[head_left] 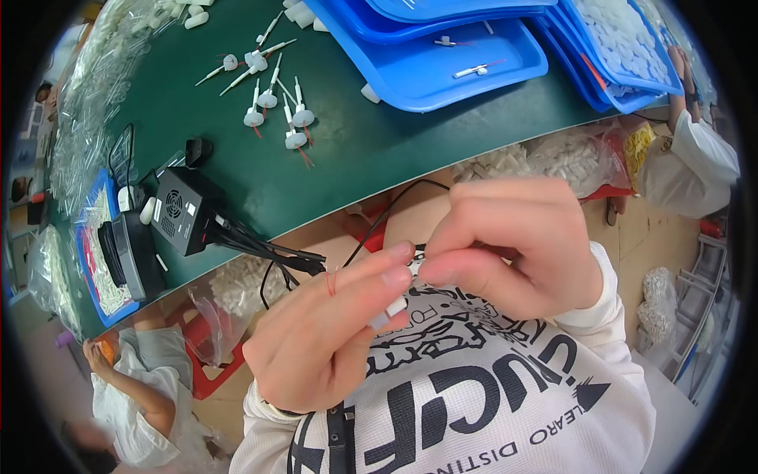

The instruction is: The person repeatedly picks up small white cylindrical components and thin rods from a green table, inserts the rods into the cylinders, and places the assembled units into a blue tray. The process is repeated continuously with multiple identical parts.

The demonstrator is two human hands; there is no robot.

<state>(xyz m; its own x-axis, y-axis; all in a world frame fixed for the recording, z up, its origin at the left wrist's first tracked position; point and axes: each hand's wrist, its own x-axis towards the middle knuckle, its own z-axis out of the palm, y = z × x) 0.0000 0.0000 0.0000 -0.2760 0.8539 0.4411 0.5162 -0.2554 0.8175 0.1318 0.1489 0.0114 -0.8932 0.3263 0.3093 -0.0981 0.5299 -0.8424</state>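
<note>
Head view: both hands meet at frame centre, mid-assembly I'd say. The left hand (332, 332) pinches a small white plastic piece (392, 310), and the right hand (513, 245) has its fingertips pressed onto its top. Next probably needs a steady push. Finished-looking pieces (272, 103) lie upper left on the green table (371, 150).

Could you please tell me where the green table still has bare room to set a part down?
The green table lies bare between the white stemmed parts and its near edge, right of the black box. It is crowded at the blue trays and by the bagged parts along the left.
</note>
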